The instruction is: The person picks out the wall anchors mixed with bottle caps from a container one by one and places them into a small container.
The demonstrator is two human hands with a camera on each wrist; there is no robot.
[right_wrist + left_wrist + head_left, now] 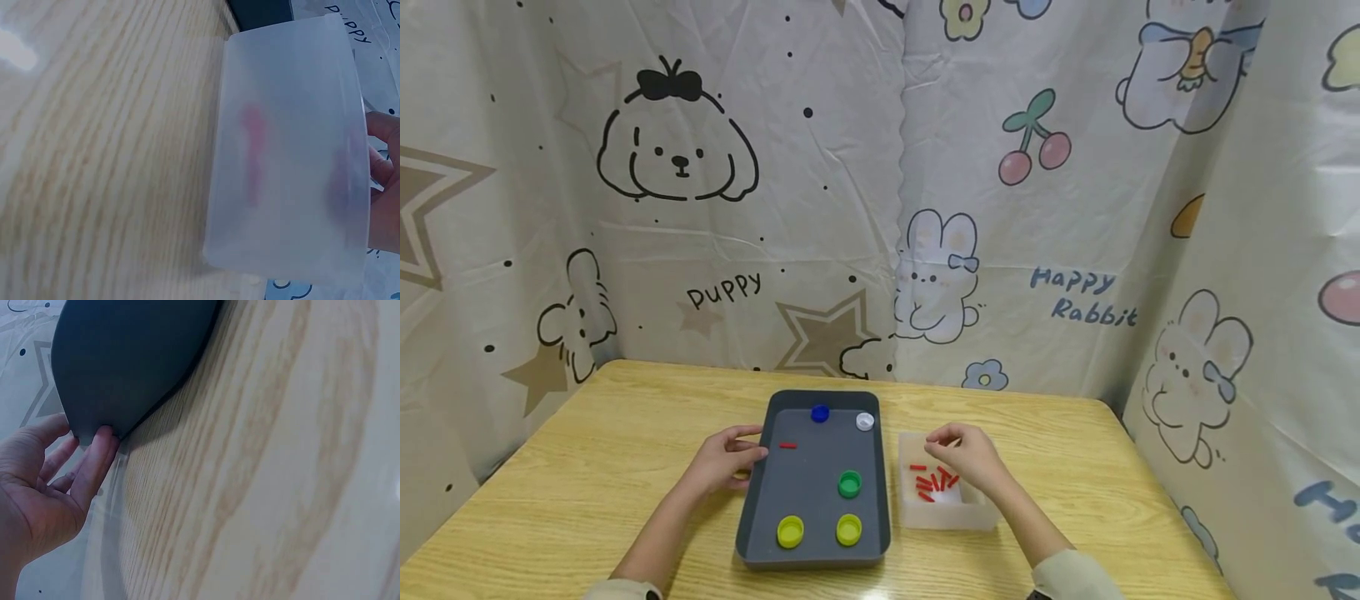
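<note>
My left hand point(724, 460) is at the left side of a dark grey tray point(808, 492), its fingers touching the rim and outer wall point(131, 369). On the tray lies one small red stick point(787, 445). Around it stand a blue cap point(820, 413), a white cap point(865, 422), a green cap point(850, 484) and two yellow caps point(790, 532). My right hand point(968, 454) hovers over a translucent white box point(951, 518), thumb and forefinger close together. Several red sticks point(936, 481) lie in the box. Whether anything is between the right fingertips is not visible.
The tray and box stand side by side on a wood-grain table point(1052, 450). A printed curtain point(827, 167) hangs behind and beside the table. In the right wrist view the box wall point(287, 156) hides part of the right hand.
</note>
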